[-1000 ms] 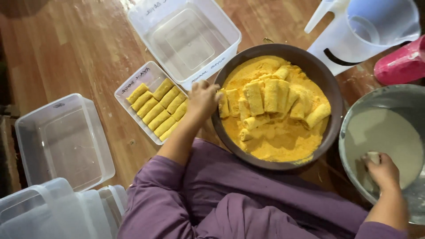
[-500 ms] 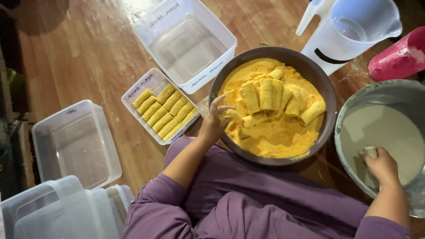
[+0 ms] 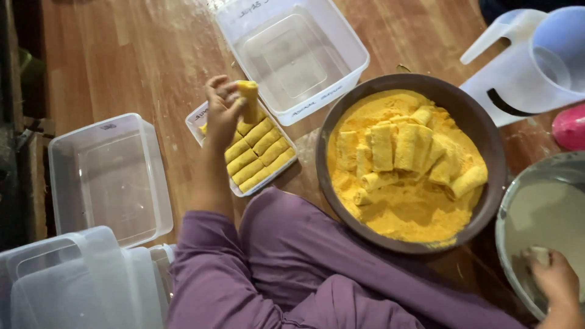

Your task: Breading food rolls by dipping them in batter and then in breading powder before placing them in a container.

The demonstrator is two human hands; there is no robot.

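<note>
Deep yellow crumb coating on the roll [image 3: 248, 97] and on the rows of rolls filling the small white tray [image 3: 207, 109]. Same yellow crumbs heaped in the dark brown bowl [image 3: 487, 140]. Pale cream batter in the grey metal bowl [image 3: 512, 207] at right. Clear, colourless plastic containers [image 3: 109, 176] left and far. Warm reddish-brown wood grain across the floor [image 3: 122, 61]. Purple sleeves and lap. Pale lilac jug [image 3: 536, 67], pink object [image 3: 570, 128] beside it.

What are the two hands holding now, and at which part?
The left hand pinches a yellow crumbed roll by its lower half. The right hand grips a pale piece in the batter bowl.
</note>
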